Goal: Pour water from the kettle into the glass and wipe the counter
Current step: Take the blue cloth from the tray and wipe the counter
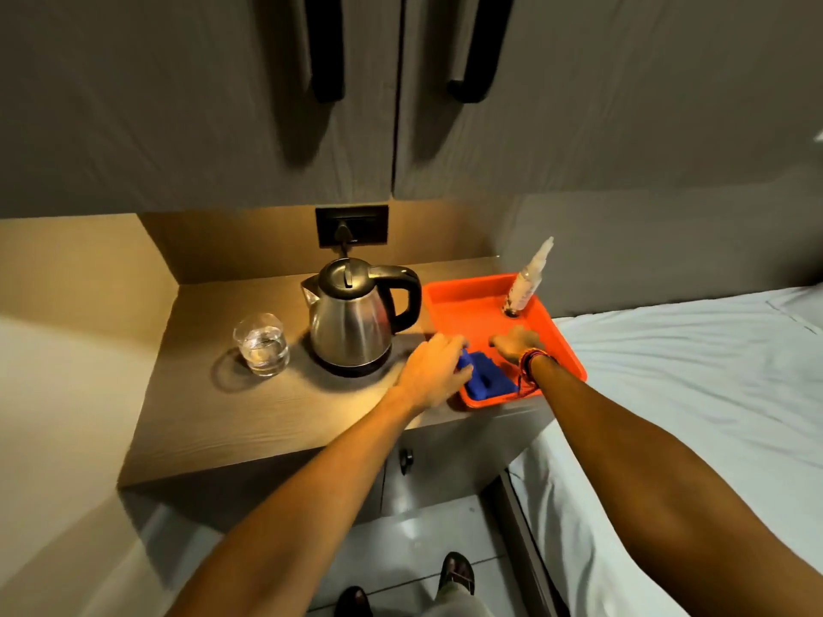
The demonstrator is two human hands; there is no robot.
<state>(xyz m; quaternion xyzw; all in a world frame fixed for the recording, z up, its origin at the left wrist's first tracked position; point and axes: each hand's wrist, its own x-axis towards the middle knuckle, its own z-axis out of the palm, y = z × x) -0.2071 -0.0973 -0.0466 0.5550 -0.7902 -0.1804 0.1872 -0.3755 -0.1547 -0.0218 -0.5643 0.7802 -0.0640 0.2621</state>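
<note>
A steel kettle (352, 322) with a black handle stands upright on its base at the middle of the wooden counter (249, 416). To its left is a clear glass (262, 344) holding water. A blue cloth (487, 377) lies folded in the near corner of an orange tray (467, 309). My left hand (434, 369) grips the cloth's left edge. My right hand (516, 342) rests over the tray just right of the cloth, fingers curled down; what it touches is hidden.
A white spray bottle (527, 282) stands at the tray's far side. Behind the kettle a plug sits in a black wall socket (352, 225). Cabinet doors with black handles (327, 46) hang above. A white bed (694, 394) borders the counter on the right.
</note>
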